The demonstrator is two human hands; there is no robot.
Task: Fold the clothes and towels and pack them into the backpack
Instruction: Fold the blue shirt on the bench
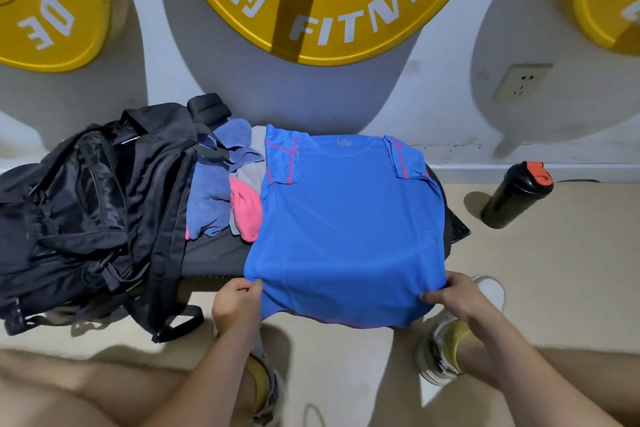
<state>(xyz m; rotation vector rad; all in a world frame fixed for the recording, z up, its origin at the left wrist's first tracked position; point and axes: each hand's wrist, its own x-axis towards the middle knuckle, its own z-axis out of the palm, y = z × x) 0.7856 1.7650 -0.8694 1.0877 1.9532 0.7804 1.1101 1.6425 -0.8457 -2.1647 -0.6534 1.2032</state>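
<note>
A blue T-shirt (pixel 349 225) with red stitching lies spread flat on a low dark bench (pixel 211 253), both sleeves folded inward. My left hand (pixel 237 302) pinches its lower left corner. At the lower right corner my right hand (pixel 450 298) grips the hem. The hem hangs over the bench's front edge. A black backpack (pixel 93 215) lies open and slumped on the left end of the bench. Between backpack and shirt sits a heap of cloth: a dark blue towel (pixel 211 198), a pink piece (pixel 246 211) and a grey piece (pixel 251 170).
A black shaker bottle (pixel 517 196) with a red cap stands on the beige floor to the right. Behind the bench is a white wall with large yellow discs (pixel 322 0) and a socket (pixel 521 81). My knees and shoes (pixel 440 347) are below the bench.
</note>
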